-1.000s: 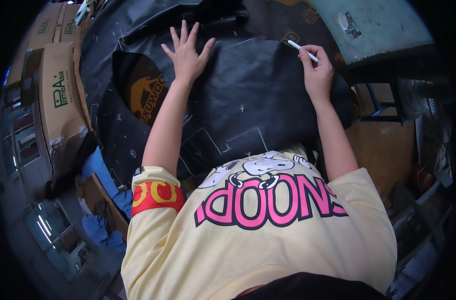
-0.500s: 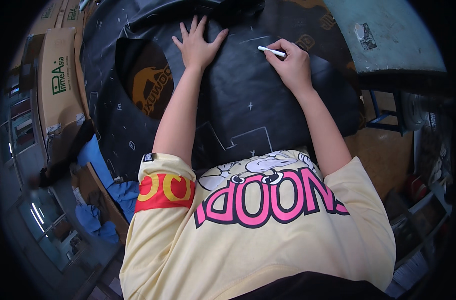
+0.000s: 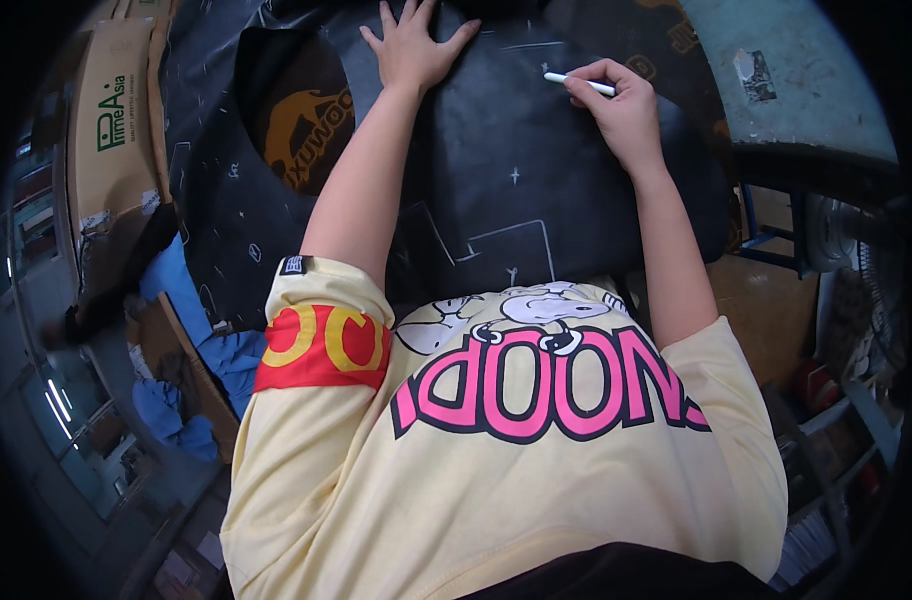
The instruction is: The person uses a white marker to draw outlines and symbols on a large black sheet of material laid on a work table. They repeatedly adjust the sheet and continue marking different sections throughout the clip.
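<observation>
A large sheet of black material (image 3: 516,170) with white chalk lines and small marks lies across the table in front of me. My left hand (image 3: 413,45) rests flat on it near the top, fingers spread apart. My right hand (image 3: 621,105) holds a white chalk stick (image 3: 579,83), its tip pointing left and touching or just above the black sheet. A drawn white rectangle outline (image 3: 511,245) shows lower on the sheet, close to my chest.
More black sheets with an orange emblem (image 3: 311,135) lie under and left of the top sheet. Brown cardboard boxes (image 3: 111,140) stand at the left. A worn blue-grey tabletop (image 3: 796,90) shows at the upper right, with blue cloth (image 3: 201,345) below left.
My right hand with the chalk has moved left and inward across the sheet. My left hand has slid further up the sheet, still flat.
</observation>
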A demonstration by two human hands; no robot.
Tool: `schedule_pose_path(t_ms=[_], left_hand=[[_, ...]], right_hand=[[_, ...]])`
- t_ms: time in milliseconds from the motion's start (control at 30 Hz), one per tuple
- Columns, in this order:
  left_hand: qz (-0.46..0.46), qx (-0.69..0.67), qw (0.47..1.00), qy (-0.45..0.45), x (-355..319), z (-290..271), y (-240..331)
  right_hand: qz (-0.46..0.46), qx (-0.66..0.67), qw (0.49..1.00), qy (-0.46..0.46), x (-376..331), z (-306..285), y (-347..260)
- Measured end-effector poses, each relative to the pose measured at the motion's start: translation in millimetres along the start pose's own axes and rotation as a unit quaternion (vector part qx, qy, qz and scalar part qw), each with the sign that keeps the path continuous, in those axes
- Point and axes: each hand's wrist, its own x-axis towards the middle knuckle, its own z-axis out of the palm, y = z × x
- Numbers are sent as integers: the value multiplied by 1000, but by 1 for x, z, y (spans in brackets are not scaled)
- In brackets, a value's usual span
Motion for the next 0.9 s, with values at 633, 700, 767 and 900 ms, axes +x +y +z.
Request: schedule_pose_path(t_ms=[633, 700, 767, 900], left_hand=[[-94, 3, 995, 45, -55, -39, -141], [-123, -3, 991, 50, -54, -33, -138], [-125, 13, 991, 50, -52, -34, -127], [-124, 28, 991, 49, -53, -34, -131]], right_hand=[[-70, -193, 970, -129, -98, 71, -42], [-94, -218, 963, -127, -97, 72, -41], [-65, -220, 963, -141, -97, 69, -43], [-50, -207, 969, -122, -99, 72, -41]])
